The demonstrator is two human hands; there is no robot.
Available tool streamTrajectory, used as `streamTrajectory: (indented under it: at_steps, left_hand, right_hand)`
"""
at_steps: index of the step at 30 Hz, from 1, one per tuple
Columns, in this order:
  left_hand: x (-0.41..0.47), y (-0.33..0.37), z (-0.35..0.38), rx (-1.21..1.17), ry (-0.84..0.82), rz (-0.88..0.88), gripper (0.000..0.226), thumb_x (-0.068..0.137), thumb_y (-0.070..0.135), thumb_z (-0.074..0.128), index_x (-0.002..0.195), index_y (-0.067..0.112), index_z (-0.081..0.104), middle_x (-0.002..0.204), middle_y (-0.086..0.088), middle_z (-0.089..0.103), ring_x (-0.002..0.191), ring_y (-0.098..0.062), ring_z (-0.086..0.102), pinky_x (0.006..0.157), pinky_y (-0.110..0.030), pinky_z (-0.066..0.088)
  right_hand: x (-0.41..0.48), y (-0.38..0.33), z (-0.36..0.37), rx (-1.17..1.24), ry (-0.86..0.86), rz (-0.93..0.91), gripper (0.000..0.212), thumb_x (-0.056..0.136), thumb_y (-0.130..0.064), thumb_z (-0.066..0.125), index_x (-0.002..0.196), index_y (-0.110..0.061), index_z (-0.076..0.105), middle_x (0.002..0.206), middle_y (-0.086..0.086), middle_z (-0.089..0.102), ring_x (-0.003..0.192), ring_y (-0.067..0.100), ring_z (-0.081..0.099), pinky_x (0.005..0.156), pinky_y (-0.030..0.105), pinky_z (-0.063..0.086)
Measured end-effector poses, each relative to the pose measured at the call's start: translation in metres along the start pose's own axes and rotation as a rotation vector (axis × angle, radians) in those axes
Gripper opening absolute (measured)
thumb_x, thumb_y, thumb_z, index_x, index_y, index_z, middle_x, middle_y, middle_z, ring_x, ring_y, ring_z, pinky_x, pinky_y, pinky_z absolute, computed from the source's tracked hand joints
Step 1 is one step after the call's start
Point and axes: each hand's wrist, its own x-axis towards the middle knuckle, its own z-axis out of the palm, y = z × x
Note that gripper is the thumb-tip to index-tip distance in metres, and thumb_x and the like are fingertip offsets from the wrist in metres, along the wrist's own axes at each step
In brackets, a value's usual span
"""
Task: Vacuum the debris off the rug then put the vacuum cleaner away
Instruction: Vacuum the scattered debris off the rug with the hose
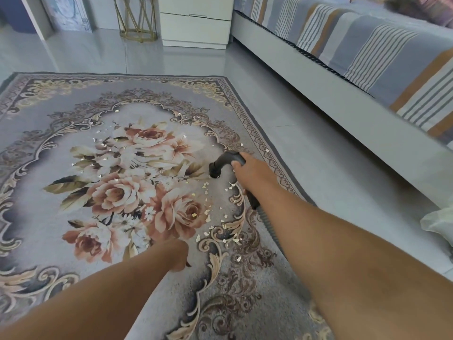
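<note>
A grey rug (49, 148) with a rose pattern covers the floor. Small pale debris flakes (208, 217) lie scattered over the flowers and toward the rug's right border. My right hand (250, 173) grips the black curved vacuum nozzle (220, 164), whose mouth points down at the rug by the right side of the flowers. A grey ribbed hose (268, 224) runs back under my right forearm. My left hand (177, 256) rests on the rug near the lower flowers, fingers curled under and hidden from view.
A bed (343, 77) with a striped cover runs along the right side. A white drawer unit (196, 23) and a gold wire stand (138, 20) are at the far wall. Grey tiled floor (306, 143) lies between rug and bed. Pale fabric (438, 222) shows at the right edge.
</note>
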Motion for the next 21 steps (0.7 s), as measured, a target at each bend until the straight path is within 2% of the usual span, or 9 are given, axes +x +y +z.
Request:
streamTrajectory:
  at_steps: [2, 4, 8, 10, 13, 15, 17, 19, 21]
  left_hand:
    - [-0.001, 0.001, 0.001, 0.002, -0.003, 0.010, 0.035, 0.095, 0.006, 0.043, 0.127, -0.001, 0.055, 0.118, -0.010, 0.057, 0.096, -0.019, 0.053, 0.079, -0.028, 0.046]
    - [-0.001, 0.000, 0.002, 0.003, 0.006, 0.031, 0.035, 0.094, 0.006, 0.042, 0.126, -0.001, 0.055, 0.113, -0.008, 0.056, 0.095, -0.019, 0.054, 0.085, -0.029, 0.049]
    - [0.002, -0.004, 0.000, 0.000, -0.004, 0.066, 0.036, 0.095, 0.010, 0.044, 0.126, -0.002, 0.057, 0.100, -0.004, 0.048, 0.090, -0.017, 0.050, 0.073, -0.024, 0.041]
    - [0.001, -0.005, -0.002, 0.017, -0.014, 0.077, 0.037, 0.096, 0.014, 0.046, 0.128, -0.001, 0.057, 0.100, -0.004, 0.048, 0.089, -0.016, 0.047, 0.072, -0.023, 0.038]
    - [0.001, -0.004, -0.003, 0.049, -0.028, 0.082, 0.035, 0.095, 0.015, 0.047, 0.126, 0.001, 0.058, 0.102, -0.003, 0.051, 0.090, -0.016, 0.048, 0.075, -0.023, 0.040]
    - [0.005, -0.007, 0.000, 0.053, -0.048, 0.088, 0.038, 0.093, 0.017, 0.049, 0.129, 0.009, 0.060, 0.109, 0.002, 0.057, 0.097, -0.017, 0.055, 0.084, -0.026, 0.046]
    - [0.007, -0.011, 0.002, 0.062, -0.062, 0.088, 0.040, 0.091, 0.021, 0.050, 0.130, 0.019, 0.060, 0.114, 0.004, 0.059, 0.108, -0.019, 0.059, 0.092, -0.028, 0.046]
    - [0.008, -0.014, 0.004, 0.087, -0.059, 0.106, 0.042, 0.091, 0.023, 0.048, 0.131, 0.023, 0.060, 0.119, 0.004, 0.060, 0.110, -0.019, 0.056, 0.095, -0.030, 0.043]
    - [0.007, -0.016, 0.005, 0.084, -0.064, 0.125, 0.042, 0.091, 0.025, 0.048, 0.132, 0.023, 0.059, 0.124, 0.003, 0.059, 0.112, -0.019, 0.055, 0.098, -0.030, 0.042]
  right_hand:
    - [-0.002, -0.004, 0.001, 0.000, -0.012, -0.020, 0.052, 0.098, -0.048, 0.034, 0.148, -0.033, 0.032, 0.143, 0.008, 0.050, 0.124, 0.032, 0.051, 0.102, 0.045, 0.043]
    - [-0.021, 0.003, -0.001, -0.045, -0.029, -0.039, 0.054, 0.098, -0.049, 0.034, 0.150, -0.035, 0.028, 0.142, 0.007, 0.050, 0.123, 0.031, 0.052, 0.100, 0.044, 0.044]
    - [-0.077, 0.032, -0.013, -0.040, -0.093, -0.043, 0.051, 0.097, -0.051, 0.036, 0.146, -0.042, 0.027, 0.110, 0.002, 0.063, 0.088, 0.025, 0.067, 0.081, 0.045, 0.056]
    - [-0.086, 0.038, -0.019, -0.057, -0.090, -0.058, 0.049, 0.097, -0.050, 0.036, 0.145, -0.041, 0.030, 0.105, 0.002, 0.064, 0.083, 0.025, 0.067, 0.079, 0.045, 0.058]
    - [-0.066, 0.029, -0.018, -0.049, -0.046, -0.054, 0.052, 0.096, -0.052, 0.037, 0.147, -0.039, 0.030, 0.115, 0.004, 0.063, 0.092, 0.028, 0.067, 0.082, 0.046, 0.056]
    - [-0.043, 0.015, -0.009, -0.058, -0.017, -0.070, 0.053, 0.096, -0.053, 0.037, 0.147, -0.038, 0.031, 0.123, 0.004, 0.061, 0.100, 0.027, 0.064, 0.086, 0.047, 0.054]
    - [-0.024, -0.004, -0.002, -0.036, -0.018, -0.087, 0.054, 0.097, -0.052, 0.037, 0.148, -0.036, 0.031, 0.133, 0.005, 0.057, 0.108, 0.028, 0.060, 0.093, 0.045, 0.049]
    - [-0.020, -0.017, 0.002, -0.026, -0.035, -0.091, 0.053, 0.099, -0.049, 0.038, 0.149, -0.034, 0.031, 0.139, 0.005, 0.053, 0.108, 0.027, 0.061, 0.090, 0.036, 0.046]
    - [-0.032, -0.020, 0.003, -0.040, -0.049, -0.098, 0.052, 0.100, -0.047, 0.038, 0.149, -0.033, 0.031, 0.139, 0.006, 0.053, 0.107, 0.027, 0.061, 0.085, 0.034, 0.044]
